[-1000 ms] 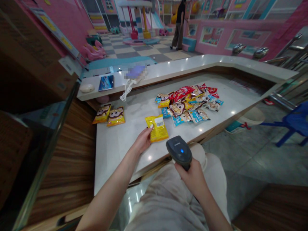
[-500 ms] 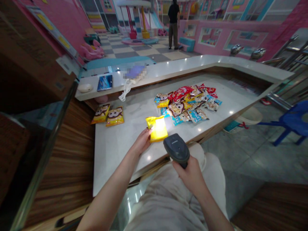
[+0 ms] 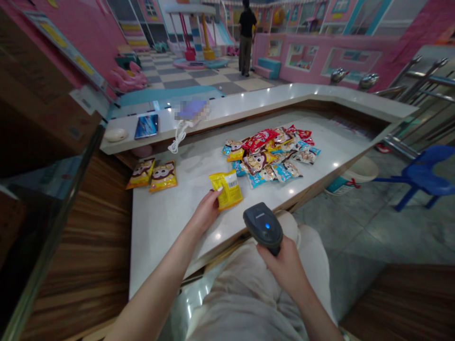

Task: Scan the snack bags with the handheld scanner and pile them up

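Note:
My left hand (image 3: pixel 205 211) grips the lower edge of a yellow snack bag (image 3: pixel 225 190), whose white barcode label faces up. My right hand (image 3: pixel 286 263) is closed around the handle of a black handheld barcode scanner (image 3: pixel 263 227), which has a small blue light on top. The scanner's head is close to the bag, with a small gap between them. Beyond the bag lies a heap of red, blue and yellow snack bags (image 3: pixel 265 158) on the white counter (image 3: pixel 167 237). Two yellow bags with a cartoon monkey (image 3: pixel 141 173) (image 3: pixel 163 176) lie apart to the left.
A raised white ledge (image 3: pixel 249 104) behind the counter holds a phone (image 3: pixel 146 126), a white cable (image 3: pixel 179 137) and a white mouse (image 3: pixel 115 135). A large cardboard box (image 3: pixel 35 80) looms at left. A blue chair (image 3: pixel 419 177) stands on the floor at right; a person (image 3: pixel 246 35) stands far off.
The scanner's bright glow on the yellow bag has gone, and the barcode label now shows. The bag has turned slightly in my left hand. The whole view has shifted as my head moved.

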Action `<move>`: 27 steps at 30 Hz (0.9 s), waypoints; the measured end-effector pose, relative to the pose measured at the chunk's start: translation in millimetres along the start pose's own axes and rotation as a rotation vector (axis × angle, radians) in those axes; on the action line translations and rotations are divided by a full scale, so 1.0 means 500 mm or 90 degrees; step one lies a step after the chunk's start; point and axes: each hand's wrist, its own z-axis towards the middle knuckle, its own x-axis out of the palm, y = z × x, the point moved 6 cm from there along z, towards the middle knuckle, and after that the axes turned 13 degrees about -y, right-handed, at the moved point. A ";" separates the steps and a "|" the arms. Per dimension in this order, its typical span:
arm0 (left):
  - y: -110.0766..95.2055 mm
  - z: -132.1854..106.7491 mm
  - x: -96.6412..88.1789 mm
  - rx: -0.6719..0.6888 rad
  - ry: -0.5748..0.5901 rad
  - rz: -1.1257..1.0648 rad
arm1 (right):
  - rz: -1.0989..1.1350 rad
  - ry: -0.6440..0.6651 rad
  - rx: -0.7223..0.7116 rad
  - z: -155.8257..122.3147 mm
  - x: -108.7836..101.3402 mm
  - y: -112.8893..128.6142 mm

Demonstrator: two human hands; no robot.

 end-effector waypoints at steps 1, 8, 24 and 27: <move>-0.009 0.006 0.006 0.035 -0.008 0.023 | 0.001 -0.003 0.008 -0.001 -0.005 -0.003; -0.122 0.107 0.093 0.454 -0.092 0.281 | 0.011 -0.013 0.040 -0.004 -0.013 -0.019; -0.114 0.160 0.129 0.621 0.006 0.593 | -0.007 -0.008 0.037 0.000 -0.011 -0.024; -0.145 0.128 0.067 0.645 -0.053 0.654 | -0.011 0.004 0.043 -0.006 -0.008 -0.027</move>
